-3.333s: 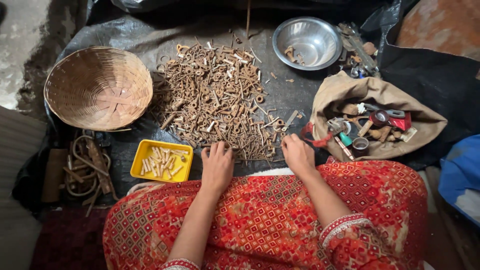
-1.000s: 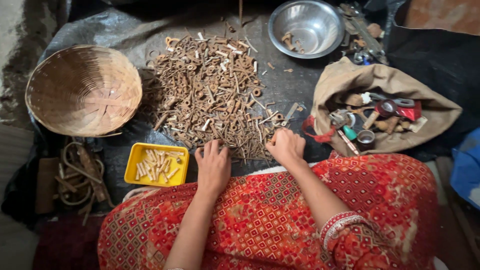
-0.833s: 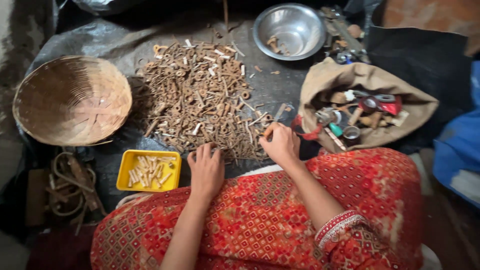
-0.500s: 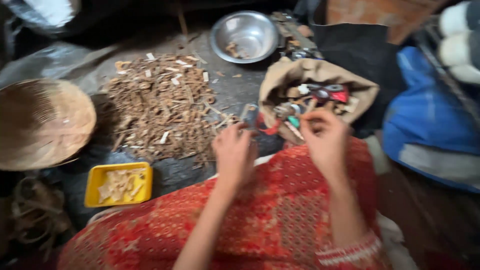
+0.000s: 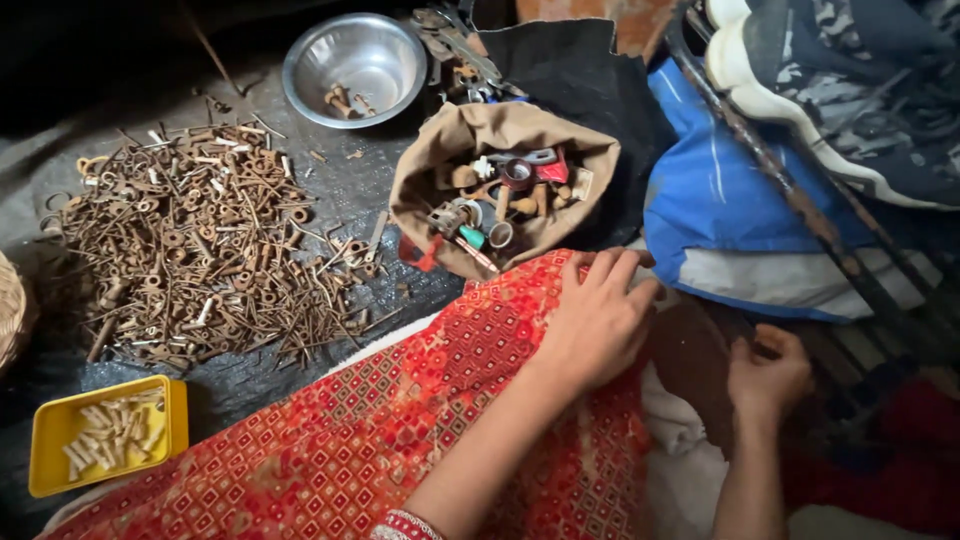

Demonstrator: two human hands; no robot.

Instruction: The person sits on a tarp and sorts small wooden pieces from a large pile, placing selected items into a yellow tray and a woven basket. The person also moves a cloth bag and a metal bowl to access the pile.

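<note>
Left hand (image 5: 600, 315) flat and open on the red patterned cloth (image 5: 400, 420), fingers spread toward the right, holding nothing. Right hand (image 5: 768, 375) lower and further right, curled up beside a dark brown piece (image 5: 692, 370); too dark there to tell whether closed on it or only touching it. Dark brown piece between the two hands, just past the left fingertips. Just above the left hand, a tan cloth bag (image 5: 500, 130) with its mouth rolled open, full of small odds and ends: round rings, a red bit, a green-tipped bit, little metal parts. Further up, a shiny metal bowl (image 5: 300, 70) with only a few rusty bits at the bottom. Far to the left of the hands, a big heap of rusty nails and hooks (image 5: 200, 250) spread on a dark sheet (image 5: 380, 180), not inside anything. Down at the lower left, a yellow tray (image 5: 175, 425) holding pale little pegs. At the very left edge, a sliver of a woven basket (image 5: 10, 310), inside hidden. Right of the bag, a blue cloth (image 5: 720, 200) and a long rusty bar (image 5: 800, 200) lying across it.
</note>
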